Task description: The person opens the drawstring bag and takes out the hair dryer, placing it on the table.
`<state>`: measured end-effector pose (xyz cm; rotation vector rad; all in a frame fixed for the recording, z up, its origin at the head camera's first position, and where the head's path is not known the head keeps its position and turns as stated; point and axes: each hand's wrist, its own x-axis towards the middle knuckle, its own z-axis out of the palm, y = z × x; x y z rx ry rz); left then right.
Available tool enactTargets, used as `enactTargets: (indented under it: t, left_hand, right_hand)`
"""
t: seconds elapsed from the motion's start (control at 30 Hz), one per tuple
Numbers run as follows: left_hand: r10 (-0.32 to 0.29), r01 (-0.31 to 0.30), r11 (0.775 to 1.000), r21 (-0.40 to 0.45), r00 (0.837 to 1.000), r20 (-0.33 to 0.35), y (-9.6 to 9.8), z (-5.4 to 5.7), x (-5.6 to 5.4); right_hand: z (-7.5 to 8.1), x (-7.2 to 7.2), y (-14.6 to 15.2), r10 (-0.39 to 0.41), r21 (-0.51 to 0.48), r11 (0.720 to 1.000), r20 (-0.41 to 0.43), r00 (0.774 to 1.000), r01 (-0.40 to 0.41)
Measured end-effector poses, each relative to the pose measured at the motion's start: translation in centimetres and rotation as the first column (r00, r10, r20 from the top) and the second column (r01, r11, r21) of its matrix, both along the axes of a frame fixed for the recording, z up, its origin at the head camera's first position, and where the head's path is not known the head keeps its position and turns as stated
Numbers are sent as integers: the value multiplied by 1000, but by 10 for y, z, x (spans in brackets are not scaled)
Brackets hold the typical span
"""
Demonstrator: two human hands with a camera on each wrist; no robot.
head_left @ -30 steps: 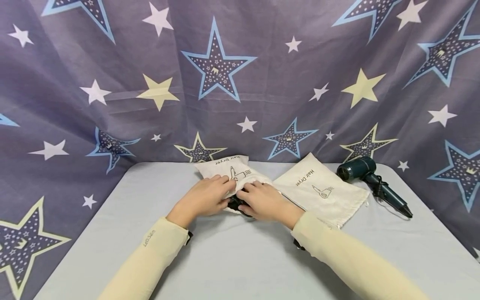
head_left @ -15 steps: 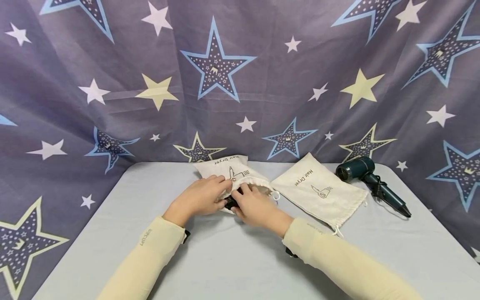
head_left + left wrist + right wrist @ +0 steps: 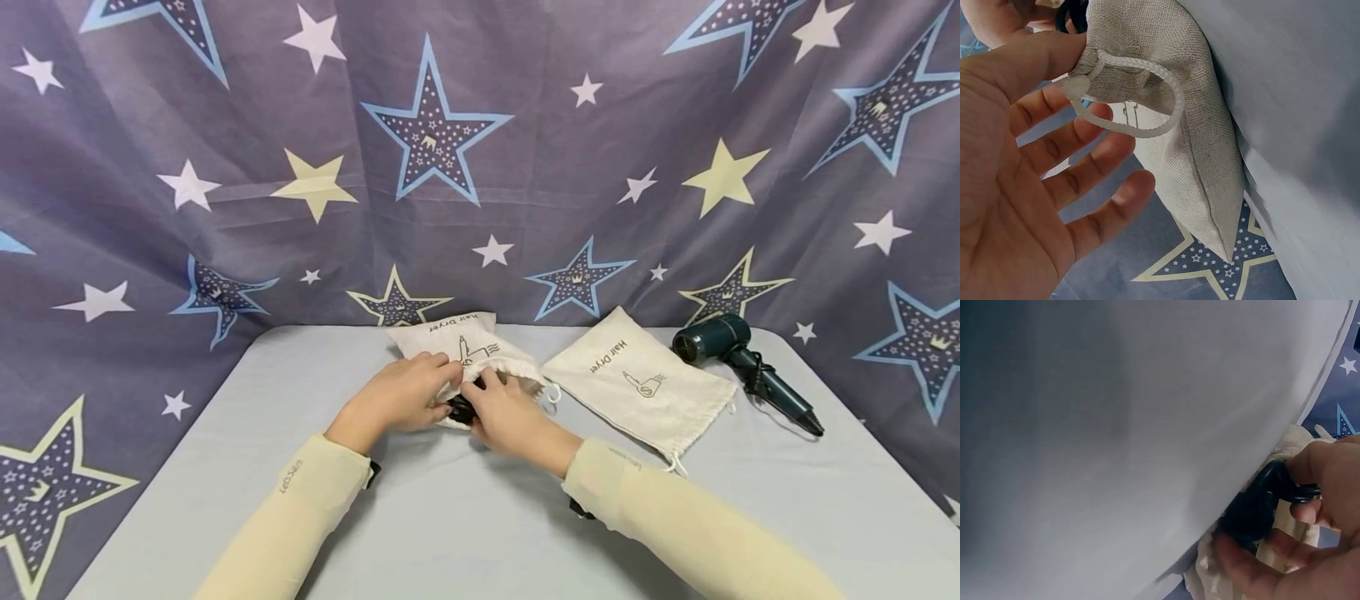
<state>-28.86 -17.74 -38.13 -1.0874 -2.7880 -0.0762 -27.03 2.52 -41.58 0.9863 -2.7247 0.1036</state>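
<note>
A cream drawstring bag (image 3: 435,333) printed "Hair Dryer" lies at the back middle of the table, its mouth towards me. My left hand (image 3: 408,392) pinches the rim of the mouth between thumb and forefinger. In the left wrist view its other fingers spread loosely beside a white drawstring loop (image 3: 1172,100). My right hand (image 3: 510,412) grips a dark, looped cord (image 3: 461,408) at the mouth. In the right wrist view, thumb and fingers curl about this dark cord bundle (image 3: 1254,512). Whatever lies deeper in the bag is hidden.
To the right, a second "Hair Dryer" bag (image 3: 637,387) lies flat, its drawstring end nearer me. Beyond it a dark green hair dryer (image 3: 716,337) rests with its cord bound at the handle. A star-patterned curtain (image 3: 525,167) hangs behind the pale table (image 3: 480,533).
My right hand has shifted slightly left and in at the bag's mouth, baring the rim and its white drawstring loop. Over the last half second both hands have barely moved.
</note>
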Motion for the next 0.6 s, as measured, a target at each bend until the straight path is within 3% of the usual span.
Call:
enactTargets:
  t: [0.3,0.6]
  left_hand:
    - [-8,8,1000,-17,1000,11,2,-4,-1]
    - [-28,28,999,-29,1000,12,6,-6,0]
  right_hand:
    - [1,12,15,-19,-41,999,14,1000,19]
    - [2,25,53,35,-82,996,53,998,-31]
